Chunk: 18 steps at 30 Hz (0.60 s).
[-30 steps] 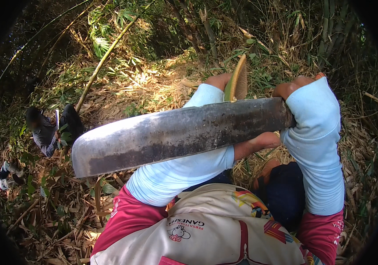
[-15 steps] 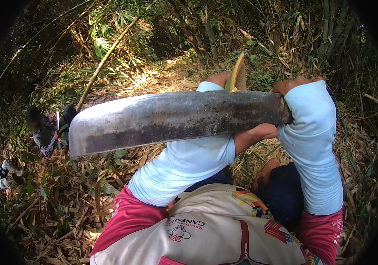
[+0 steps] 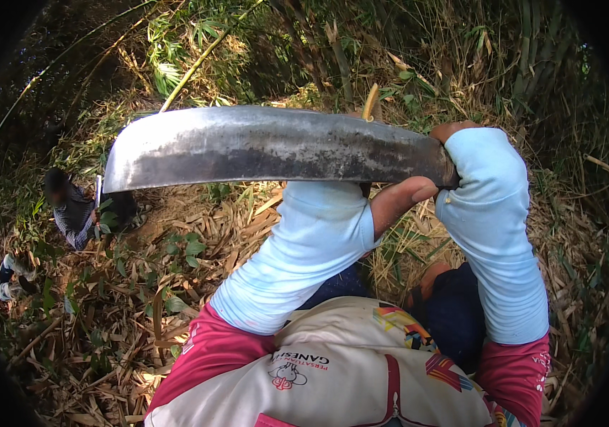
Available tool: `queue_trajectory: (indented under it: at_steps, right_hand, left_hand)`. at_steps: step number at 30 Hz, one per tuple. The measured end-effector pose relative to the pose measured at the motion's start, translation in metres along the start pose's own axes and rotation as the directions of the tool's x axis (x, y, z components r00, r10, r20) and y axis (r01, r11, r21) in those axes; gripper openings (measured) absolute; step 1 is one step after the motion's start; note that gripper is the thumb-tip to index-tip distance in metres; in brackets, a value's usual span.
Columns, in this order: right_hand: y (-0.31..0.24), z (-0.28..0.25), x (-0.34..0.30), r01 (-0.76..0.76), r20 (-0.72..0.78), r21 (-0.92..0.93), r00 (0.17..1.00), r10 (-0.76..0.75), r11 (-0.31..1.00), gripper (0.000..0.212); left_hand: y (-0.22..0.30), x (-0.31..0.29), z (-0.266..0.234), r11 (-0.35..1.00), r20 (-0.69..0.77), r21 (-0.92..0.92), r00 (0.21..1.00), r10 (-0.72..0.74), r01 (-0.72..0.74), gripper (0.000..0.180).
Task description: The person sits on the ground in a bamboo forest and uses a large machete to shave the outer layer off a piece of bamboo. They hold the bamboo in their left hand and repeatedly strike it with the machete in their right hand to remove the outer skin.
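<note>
A wide machete (image 3: pixel 269 146) lies nearly level across the view, its blunt broad tip to the left and dark stains on its blade. My right hand (image 3: pixel 454 131) is closed at its right end; the sleeve and wrist hide the handle. Behind the blade is my left hand (image 3: pixel 405 203), with only the thumb showing below the lower edge. Its fingers are hidden. A yellowish piece of split bamboo (image 3: pixel 371 103) sticks up past the blade's upper edge, apparently held in that left hand. Light blue sleeves cover both forearms.
Dry leaves (image 3: pixel 105 334) and cut stalks litter the ground. A thin bamboo pole (image 3: pixel 208 53) slants at the upper left. Bamboo clumps (image 3: pixel 525 57) stand behind. One person (image 3: pixel 73 213) sits at the left with a blade; another person (image 3: pixel 9 277) is at the far left edge.
The machete has risen and shifted slightly left, its tip end lifting most. Less of the bamboo piece shows above it, and my left fingers have gone out of sight behind the blade.
</note>
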State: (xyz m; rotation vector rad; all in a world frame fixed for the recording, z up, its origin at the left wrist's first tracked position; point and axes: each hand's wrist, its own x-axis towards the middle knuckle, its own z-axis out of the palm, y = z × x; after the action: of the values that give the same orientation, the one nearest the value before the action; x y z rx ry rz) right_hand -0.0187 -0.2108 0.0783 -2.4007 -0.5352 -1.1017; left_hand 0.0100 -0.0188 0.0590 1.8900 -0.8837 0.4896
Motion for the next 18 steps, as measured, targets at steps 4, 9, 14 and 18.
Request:
queue_trajectory:
  at_steps: [4, 9, 14, 18]
  right_hand:
    - [0.003, 0.001, -0.003, 0.028, 0.050, 0.034, 0.998, -0.029, 0.999, 0.025]
    - [0.000, -0.002, -0.002, 0.070, 0.077, 0.048, 0.994, -0.073, 0.996, 0.025]
    - [-0.001, -0.006, -0.001, 0.095, 0.087, 0.013, 0.992, -0.096, 0.995, 0.024]
    - [0.002, -0.009, -0.001, 0.128, 0.094, -0.029, 0.988, -0.124, 0.991, 0.024]
  left_hand:
    - [0.005, -0.001, -0.005, 0.995, -0.066, -0.080, 0.995, -0.072, 0.067, 0.084]
    - [0.013, -0.003, -0.014, 0.991, 0.021, -0.081, 0.995, -0.100, 0.102, 0.094]
    - [0.024, -0.002, -0.020, 0.982, 0.090, -0.136, 0.989, -0.119, 0.131, 0.093]
    - [0.029, 0.002, -0.028, 0.995, 0.136, -0.077, 0.989, -0.059, 0.070, 0.080]
